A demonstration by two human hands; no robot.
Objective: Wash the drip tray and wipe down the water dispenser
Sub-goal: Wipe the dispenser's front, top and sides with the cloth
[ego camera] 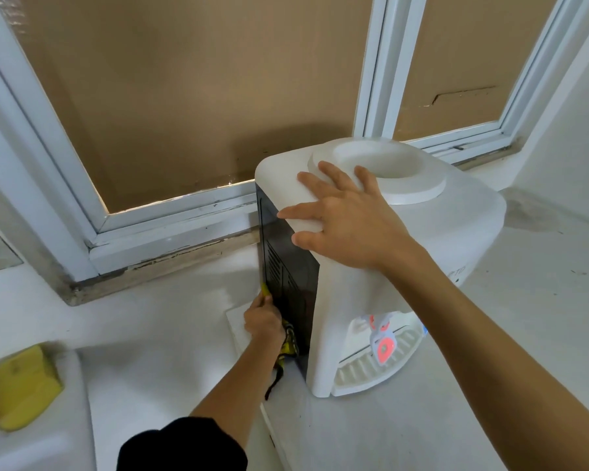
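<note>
A white tabletop water dispenser [456, 226] stands on a white counter, its black side panel [288, 266] turned toward the window. My right hand [340, 219] lies flat on its top corner, fingers spread. My left hand [264, 321] presses a yellow-and-black cloth [288, 345] against the lower part of the black panel. The white slotted drip tray [378, 365] sits in place at the front, under a red tap lever [383, 345].
A yellow sponge [21, 385] rests on a white surface at the lower left. White window frames [170, 212] with brown board behind the glass run close behind the dispenser. The counter edge [272, 426] drops off below my left arm.
</note>
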